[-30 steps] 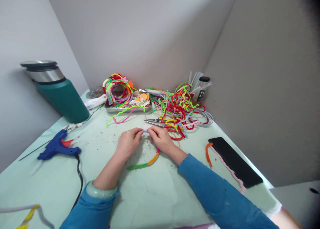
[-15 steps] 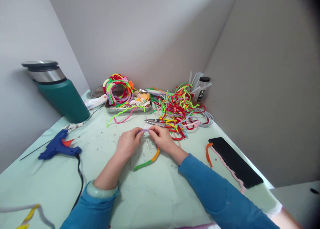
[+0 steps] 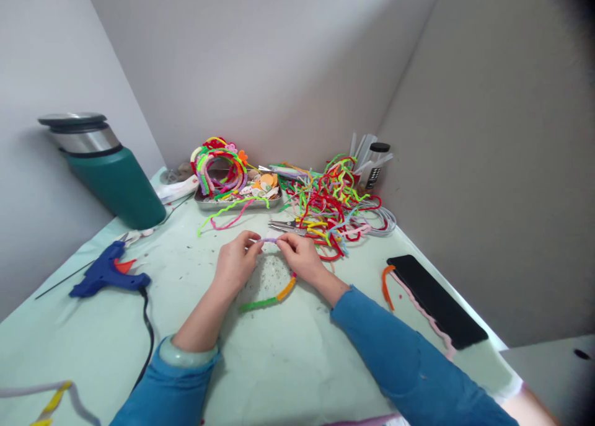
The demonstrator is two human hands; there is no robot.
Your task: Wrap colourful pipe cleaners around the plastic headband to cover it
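Observation:
Between my two hands runs the purple stretch of a multicoloured pipe cleaner (image 3: 269, 240), pinched at both sides. My left hand (image 3: 236, 263) grips its left end between thumb and fingers. My right hand (image 3: 302, 257) pinches it a short way to the right. Below my right hand the strand curves down through orange (image 3: 287, 288) to a green end (image 3: 259, 304), which hangs just over or on the table; which, I cannot tell. Just beyond my hands lie scissors (image 3: 290, 227) beside a tangle of pipe cleaners (image 3: 332, 196).
At left are a blue glue gun (image 3: 109, 271) with its cord and a teal bottle (image 3: 116, 181). A metal tray (image 3: 239, 204) holds craft pieces and pipe-cleaner rings (image 3: 220, 168). A black phone-like slab (image 3: 437, 302) lies right, beside a pink pipe cleaner (image 3: 425, 311).
My hands have drawn slightly apart, so more of the purple stretch shows. The green and orange tail has swung a little to the left and up.

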